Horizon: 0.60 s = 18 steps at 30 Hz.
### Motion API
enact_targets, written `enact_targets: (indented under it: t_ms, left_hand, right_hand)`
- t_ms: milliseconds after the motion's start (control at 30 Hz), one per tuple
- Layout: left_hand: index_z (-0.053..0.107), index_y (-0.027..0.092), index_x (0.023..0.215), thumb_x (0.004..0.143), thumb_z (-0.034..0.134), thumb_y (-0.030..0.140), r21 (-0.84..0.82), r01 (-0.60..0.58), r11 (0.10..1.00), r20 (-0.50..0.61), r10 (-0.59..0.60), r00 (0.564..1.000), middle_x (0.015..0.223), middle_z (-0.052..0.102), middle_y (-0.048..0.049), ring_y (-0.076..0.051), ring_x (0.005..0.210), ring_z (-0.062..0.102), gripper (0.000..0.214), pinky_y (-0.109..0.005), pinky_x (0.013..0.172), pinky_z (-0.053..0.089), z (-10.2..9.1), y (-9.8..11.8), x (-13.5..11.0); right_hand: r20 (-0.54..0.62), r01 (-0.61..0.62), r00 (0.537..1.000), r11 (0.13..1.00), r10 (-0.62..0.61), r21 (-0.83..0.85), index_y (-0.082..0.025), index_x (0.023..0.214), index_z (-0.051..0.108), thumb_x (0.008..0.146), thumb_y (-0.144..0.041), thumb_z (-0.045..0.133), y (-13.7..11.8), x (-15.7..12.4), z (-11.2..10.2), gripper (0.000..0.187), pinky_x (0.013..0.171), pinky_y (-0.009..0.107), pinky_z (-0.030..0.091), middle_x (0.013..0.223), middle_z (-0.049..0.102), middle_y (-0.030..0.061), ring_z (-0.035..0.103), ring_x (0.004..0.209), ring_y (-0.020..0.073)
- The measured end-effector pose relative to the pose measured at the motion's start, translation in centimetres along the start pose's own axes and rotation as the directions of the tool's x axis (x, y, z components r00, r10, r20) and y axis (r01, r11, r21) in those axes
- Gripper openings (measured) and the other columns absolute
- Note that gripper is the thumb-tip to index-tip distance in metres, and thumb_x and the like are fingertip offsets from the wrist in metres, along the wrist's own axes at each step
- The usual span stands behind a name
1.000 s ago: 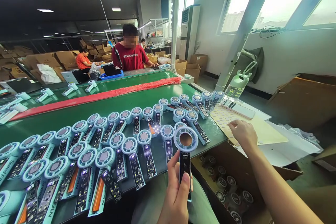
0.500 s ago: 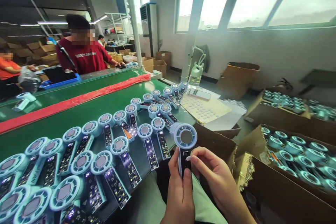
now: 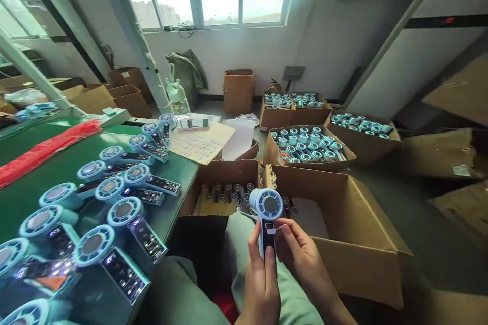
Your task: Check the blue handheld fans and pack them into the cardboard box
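Note:
A light-blue handheld fan [image 3: 267, 212] with a round head and dark handle stands upright over my lap. My left hand [image 3: 259, 277] is wrapped round its handle from below, thumb on the front. My right hand [image 3: 301, 254] pinches the handle's right side just under the head. Behind the fan an open cardboard box [image 3: 343, 223] sits on the floor. Several more fans [image 3: 122, 213] lie in rows on the green table [image 3: 46, 172] to my left.
A sticker sheet [image 3: 200, 144] and a phone [image 3: 194, 123] lie at the table's far end beside a bottle [image 3: 177, 99]. A box of small cylinders [image 3: 224, 195] stands below the table edge. Cartons filled with fans [image 3: 308, 144] stand on the floor towards the window wall.
My view has swung right, away from the co-workers and towards the floor boxes. My right hand left the sticker sheet and came onto the fan's handle. The left hand kept hold of the fan.

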<state>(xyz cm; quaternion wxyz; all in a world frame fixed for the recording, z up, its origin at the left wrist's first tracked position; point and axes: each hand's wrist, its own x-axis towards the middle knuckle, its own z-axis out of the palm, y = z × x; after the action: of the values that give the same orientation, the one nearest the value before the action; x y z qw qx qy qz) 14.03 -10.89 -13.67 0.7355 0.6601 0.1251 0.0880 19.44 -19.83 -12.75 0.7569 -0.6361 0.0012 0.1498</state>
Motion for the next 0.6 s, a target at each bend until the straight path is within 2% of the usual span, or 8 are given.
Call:
enact_targets:
  t_ms: [67, 167, 300, 400, 467, 500, 567, 600]
  left_hand:
    - [0.022, 0.019, 0.138, 0.095, 0.031, 0.036, 0.091, 0.018, 0.996, 0.110, -0.028, 0.994, 0.139, 0.042, -0.0136, -0.021, 0.126, 0.043, 0.047, -0.041, 0.104, 0.034, 1.5, -0.9, 0.6]
    - [0.023, 0.016, 0.138, 0.093, 0.034, 0.027, 0.281, -0.041, 0.959, 0.281, -0.041, 0.959, 0.132, 0.048, -0.0172, -0.024, 0.117, 0.051, 0.047, -0.044, 0.097, 0.040, 4.7, -3.1, 1.4]
    - [0.030, 0.007, 0.136, 0.089, 0.032, 0.016, 0.486, -0.231, 0.843, 0.446, -0.012, 0.895, 0.128, 0.048, -0.0236, -0.027, 0.117, 0.049, 0.047, -0.046, 0.096, 0.041, 10.0, -6.5, 2.6]
    - [0.033, 0.008, 0.137, 0.080, 0.049, 0.017, 0.502, -0.294, 0.813, 0.565, -0.051, 0.824, 0.122, 0.054, -0.0215, -0.030, 0.112, 0.052, 0.060, -0.047, 0.093, 0.044, 12.8, -7.9, 4.6]
    - [0.042, 0.015, 0.133, 0.070, 0.063, 0.020, 0.495, -0.309, 0.812, 0.606, -0.067, 0.793, 0.127, 0.052, -0.0179, -0.034, 0.119, 0.046, 0.067, -0.051, 0.097, 0.041, 12.9, -8.5, 6.7]
    - [0.048, 0.018, 0.129, 0.068, 0.066, 0.021, 0.511, -0.308, 0.802, 0.599, -0.075, 0.797, 0.132, 0.048, -0.0161, -0.036, 0.124, 0.039, 0.064, -0.054, 0.101, 0.036, 12.2, -8.8, 7.8]
    - [0.054, 0.020, 0.122, 0.076, 0.057, 0.021, 0.582, -0.279, 0.764, 0.519, -0.085, 0.850, 0.139, 0.040, -0.0139, -0.034, 0.133, 0.026, 0.047, -0.056, 0.107, 0.026, 9.3, -9.7, 9.9]
    - [0.055, 0.021, 0.120, 0.080, 0.051, 0.022, 0.654, -0.258, 0.711, 0.431, -0.070, 0.899, 0.140, 0.039, -0.0122, -0.031, 0.134, 0.026, 0.041, -0.054, 0.108, 0.026, 7.2, -10.3, 10.7]
  right_hand:
    - [-0.161, -0.012, 0.987, 0.999, 0.006, -0.039, -0.021, 0.105, 0.057, 0.080, -0.054, 0.058, 0.7, -0.1, -2.8, 0.041, 0.063, 0.025, 0.049, 0.090, 0.065, 0.0050, 0.060, 0.077, 0.0175]
    - [-0.391, -0.066, 0.920, 0.996, 0.036, -0.064, -0.021, 0.109, 0.056, 0.066, -0.060, 0.068, 1.7, -0.2, -6.9, 0.059, 0.063, 0.029, 0.052, 0.103, 0.066, 0.0094, 0.063, 0.090, 0.0257]
    - [-0.459, -0.202, 0.882, 0.964, 0.103, -0.172, -0.017, 0.095, 0.064, 0.059, -0.059, 0.070, 3.5, -0.1, -11.9, 0.056, 0.081, 0.035, 0.051, 0.098, 0.069, 0.0107, 0.060, 0.103, 0.0324]
    - [-0.500, -0.282, 0.862, 0.896, 0.081, -0.341, -0.016, 0.096, 0.064, 0.064, -0.062, 0.061, 5.8, 1.6, -16.3, 0.056, 0.084, 0.034, 0.050, 0.098, 0.070, 0.0092, 0.060, 0.103, 0.0309]
    - [-0.535, -0.359, 0.841, 0.822, 0.080, -0.441, -0.016, 0.090, 0.063, 0.065, -0.063, 0.057, 7.6, 4.2, -19.7, 0.053, 0.078, 0.034, 0.051, 0.094, 0.070, 0.0097, 0.063, 0.096, 0.0308]
    - [-0.551, -0.398, 0.830, 0.783, 0.086, -0.478, -0.017, 0.084, 0.063, 0.065, -0.061, 0.058, 8.5, 5.9, -21.4, 0.048, 0.076, 0.035, 0.051, 0.089, 0.071, 0.0102, 0.064, 0.091, 0.0316]
    - [-0.588, -0.483, 0.802, 0.692, 0.103, -0.537, -0.019, 0.074, 0.060, 0.067, -0.052, 0.063, 10.5, 10.1, -24.7, 0.034, 0.074, 0.037, 0.049, 0.081, 0.070, 0.0100, 0.064, 0.085, 0.0318]
    - [-0.603, -0.526, 0.789, 0.637, 0.118, -0.563, -0.019, 0.071, 0.059, 0.070, -0.047, 0.065, 11.5, 12.5, -26.2, 0.029, 0.075, 0.038, 0.049, 0.078, 0.068, 0.0086, 0.064, 0.083, 0.0295]
